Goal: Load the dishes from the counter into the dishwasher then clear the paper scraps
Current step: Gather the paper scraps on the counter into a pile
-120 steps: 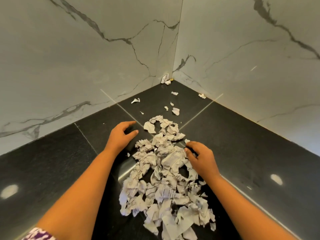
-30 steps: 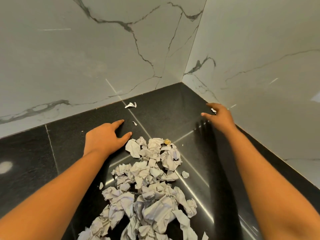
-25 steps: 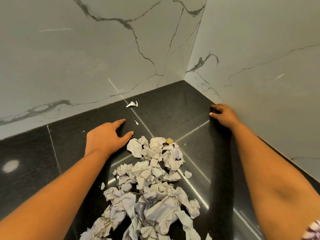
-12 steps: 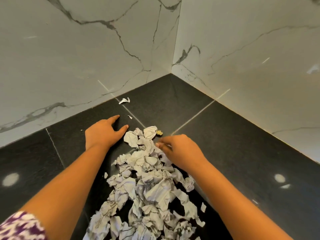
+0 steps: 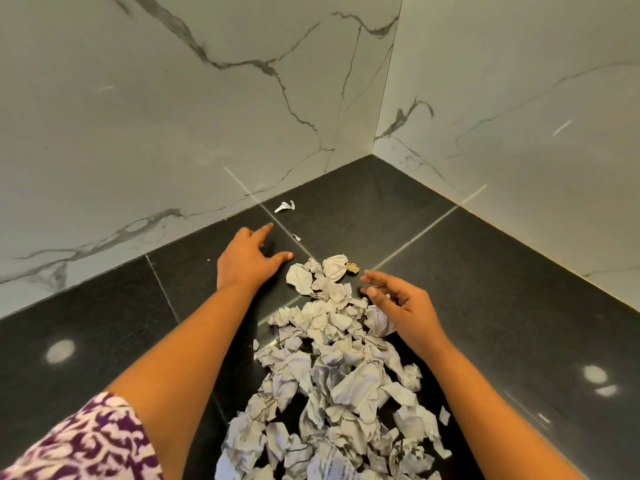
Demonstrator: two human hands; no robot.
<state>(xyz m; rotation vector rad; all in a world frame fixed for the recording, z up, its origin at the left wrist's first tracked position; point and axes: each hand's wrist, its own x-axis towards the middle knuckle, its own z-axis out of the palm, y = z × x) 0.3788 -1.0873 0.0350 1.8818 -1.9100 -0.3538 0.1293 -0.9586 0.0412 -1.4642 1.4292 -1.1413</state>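
A long heap of crumpled white paper scraps lies on the black stone counter, running from the middle toward the near edge. My left hand rests flat on the counter just left of the heap's far end, fingers spread. My right hand hovers over the heap's right side with fingers loosely extended, holding nothing. A small yellowish crumb sits at the heap's far tip. Two stray scraps lie beyond my left hand: a larger stray scrap near the wall and a tiny stray scrap.
White marble walls with grey veins meet in a corner behind the counter. Pale grout lines cross the black surface. A purple-and-white patterned sleeve shows at the lower left.
My right hand came back from the right wall to the heap and has now lifted slightly with fingers loosened. The scraps at the back corner are gathered into the heap. My left hand stayed put.
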